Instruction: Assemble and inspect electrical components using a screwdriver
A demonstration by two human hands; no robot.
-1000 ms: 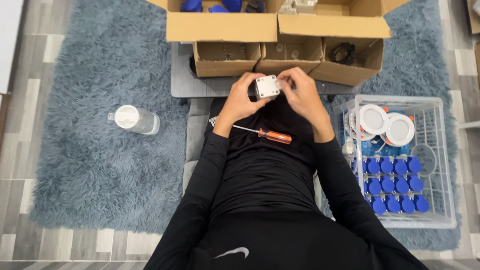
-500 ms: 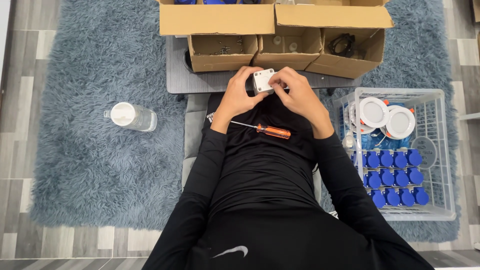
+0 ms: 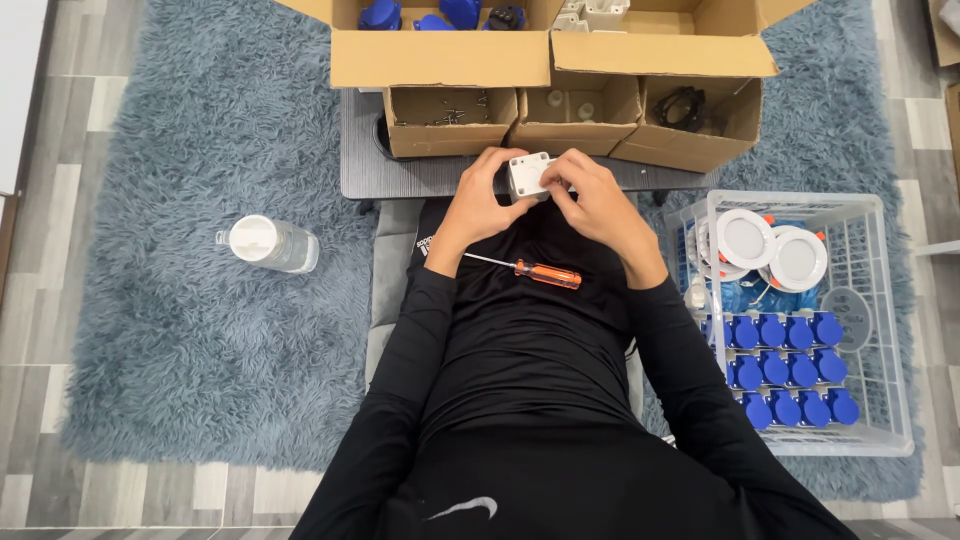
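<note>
One shaggy blue-grey rug (image 3: pixel 180 330) spreads beneath everything, and beyond the grip stand two large cardboard cartons (image 3: pixel 440 45) with flaps open, both cut off at the top edge, and three small open boxes (image 3: pixel 450 120) in a row just past the knuckles. Off to the right of the grip sits one white wire basket (image 3: pixel 880 330) holding two round white lamps (image 3: pixel 745 238) and rows of blue caps (image 3: pixel 785 365) — about fourteen, some hidden by the basket wall. Well left of the grip lies one clear bottle (image 3: pixel 270 243) on its side. Just below the hands, one orange-handled screwdriver (image 3: pixel 530 271) rests on the black-clad lap. The left hand (image 3: pixel 480 205) and right hand (image 3: pixel 600 200) close together around one small white box (image 3: pixel 530 175) — fingers clamped on its sides, covering most of it, so its lower part cannot be made out.
</note>
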